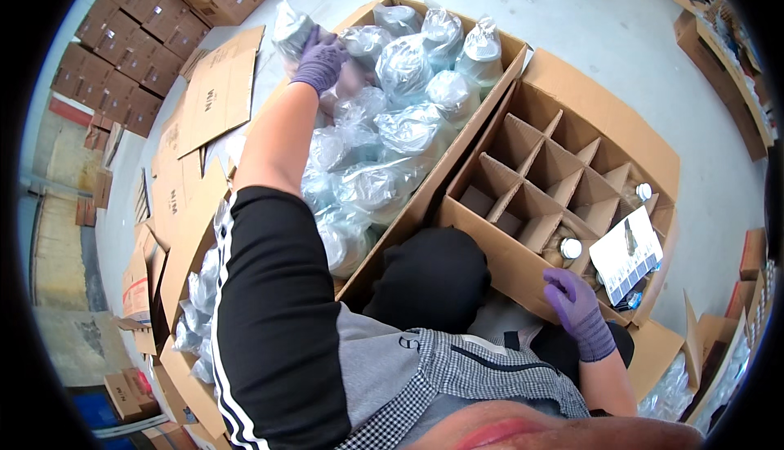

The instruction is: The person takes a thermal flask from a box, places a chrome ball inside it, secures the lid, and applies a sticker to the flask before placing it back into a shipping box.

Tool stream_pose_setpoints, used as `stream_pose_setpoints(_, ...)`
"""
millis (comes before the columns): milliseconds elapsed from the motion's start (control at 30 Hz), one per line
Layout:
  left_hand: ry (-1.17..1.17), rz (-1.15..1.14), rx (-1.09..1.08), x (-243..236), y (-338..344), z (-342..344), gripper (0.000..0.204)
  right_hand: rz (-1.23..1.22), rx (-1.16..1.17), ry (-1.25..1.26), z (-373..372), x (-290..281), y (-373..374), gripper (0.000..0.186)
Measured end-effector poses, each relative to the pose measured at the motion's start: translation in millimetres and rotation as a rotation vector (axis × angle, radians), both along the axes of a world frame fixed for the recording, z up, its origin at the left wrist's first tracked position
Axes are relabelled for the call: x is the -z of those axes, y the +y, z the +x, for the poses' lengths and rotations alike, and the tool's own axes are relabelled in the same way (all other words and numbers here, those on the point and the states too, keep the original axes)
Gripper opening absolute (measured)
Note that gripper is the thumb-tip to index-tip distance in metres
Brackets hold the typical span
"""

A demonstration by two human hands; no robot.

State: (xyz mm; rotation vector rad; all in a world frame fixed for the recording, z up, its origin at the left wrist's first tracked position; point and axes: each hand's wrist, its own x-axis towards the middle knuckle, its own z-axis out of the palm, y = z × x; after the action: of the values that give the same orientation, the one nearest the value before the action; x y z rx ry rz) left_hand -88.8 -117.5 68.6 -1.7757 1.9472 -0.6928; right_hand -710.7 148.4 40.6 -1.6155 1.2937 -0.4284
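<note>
My left hand [320, 62], in a purple glove, reaches over the far left edge of a large open carton [457, 164]. Its fingers are closed round an item wrapped in clear plastic [292, 29]. Many similar plastic-wrapped items [404, 66] fill that carton; the wrapping blurs their shape. My right hand [580, 307], gloved alike, is at the near edge of a divided carton [502, 250], fingers loosely curved and apart, holding nothing. White-capped containers [570, 248] stand in some cells at its near and right sides. A printed leaflet [625, 254] lies over the right-hand cells.
Flattened cardboard [216, 82] leans at the left, beside another carton of wrapped items [200, 295]. Stacked closed cartons [122, 42] stand at the far left. More open boxes [723, 66] line the right side. My dark-clad knee [429, 278] is against the cartons.
</note>
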Motion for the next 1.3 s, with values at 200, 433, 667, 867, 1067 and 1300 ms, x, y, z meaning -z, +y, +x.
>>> stream_pose_setpoints(200, 0.105, -0.407, 0.253, -167, 90, -25, 0.032, -0.138, 0.002, -0.012, -8, 8, -4, 0.041)
stream_pose_setpoints(433, 1.388, -0.334, 0.288, -302, 181, -52, 0.029, -0.835, -0.008, -0.041, -8, -77, -19, 0.079)
stream_pose_setpoints(667, 1.953, 0.459, 0.524, -121, 207, -326, 0.039, -1.330, -0.104, -0.498, -45, -257, 36, 0.073)
stream_pose_setpoints(867, 2.251, 0.855, 0.596, -68, 276, -417, 0.052, -0.924, -0.159, -0.347, -41, -210, 78, 0.044)
stream_pose_setpoints(1067, 2.778, 0.817, 0.774, -139, 303, -406, 0.071, -0.894, 0.272, -0.588, -30, -152, 83, 0.068)
stream_pose_setpoints(1300, 2.135, 1.082, 0.168, -61, 341, -350, 0.073, -0.278, 0.392, -0.541, -51, -11, 136, 0.066)
